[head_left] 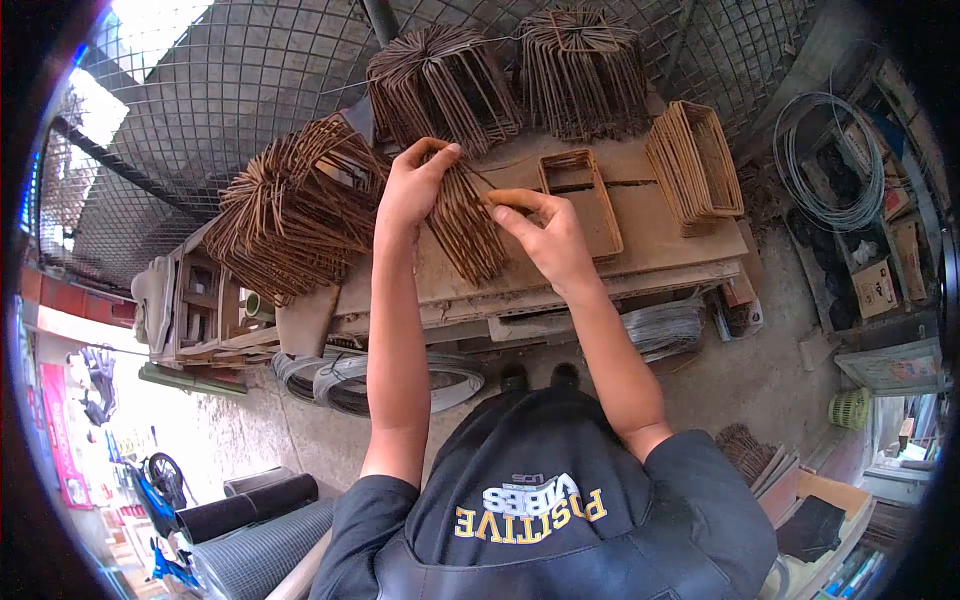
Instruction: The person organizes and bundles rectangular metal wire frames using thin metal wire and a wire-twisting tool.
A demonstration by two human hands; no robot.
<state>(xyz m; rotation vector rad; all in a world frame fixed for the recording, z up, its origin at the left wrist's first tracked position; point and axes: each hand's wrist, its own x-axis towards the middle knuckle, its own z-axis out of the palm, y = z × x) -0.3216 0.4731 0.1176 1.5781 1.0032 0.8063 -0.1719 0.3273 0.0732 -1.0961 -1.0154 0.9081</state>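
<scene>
A bundle of rusty rebar stirrups (pixel 466 228) stands on a wooden workbench (pixel 400 292), between my two hands. My left hand (pixel 418 185) is closed over the bundle's upper left end, thumb and fingers pinching the bars. My right hand (pixel 545 238) grips the bundle's right side near the top, with thumb and forefinger together on a bar. Just right of that hand, a rectangular stirrup (pixel 612 232) lies flat on the bench. A large fanned pile of stirrups (pixel 290 205) is to the left of my left hand.
Two stacks of stirrups, one left (pixel 440 85) and one right (pixel 583 80), stand at the bench's back by a wire mesh (pixel 290 60). More rectangular stirrups (pixel 693 165) lean together at the right end. Wire coils (pixel 400 385) lie below the bench; another wire coil (pixel 830 215) hangs right.
</scene>
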